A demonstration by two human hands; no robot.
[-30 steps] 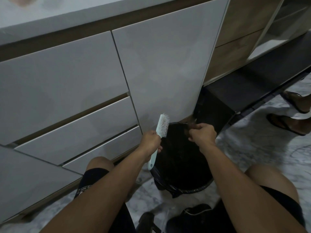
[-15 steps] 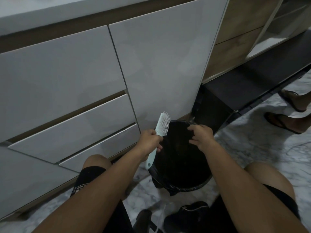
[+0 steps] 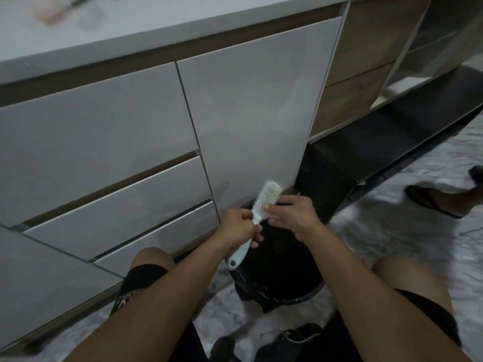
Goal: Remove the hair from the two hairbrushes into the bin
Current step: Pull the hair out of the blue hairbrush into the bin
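So we're crouched on the floor with the pale hairbrush [image 3: 264, 205] held right over the bin [image 3: 281, 273], and honestly it looks like we're somewhere in the middle of the job. Our left hand [image 3: 239, 227] is wrapped around the handle of the brush, bristle head pointing up and away from us, while our right hand [image 3: 292, 216] sits against the head with the thumb laid on its back and the fingers curled round toward the bristles – whether they're pinching any hair we can't tell, it's too dark and small. The vented back of the head looks pretty clean from here, but the bristle side is turned away, so no promises. Only this one brush shows; the second brush isn't anywhere we can see, so we'd guess at least one brush is left, maybe the picking on this one too. The bin is black with a dark liner, sitting between our knees, and its inside is just a dark pit – no way to see hair in there. Room-wise: grey-veined marble floor [image 3: 392, 246], glossy white drawers [image 3: 104, 142] and a white cabinet door [image 3: 256, 113] in front of us, a dark low shelf [image 3: 386, 142] to the right, someone's sandalled foot [image 3: 441, 202] off at the edge, and some dark item [image 3: 292, 340] on the floor near our legs
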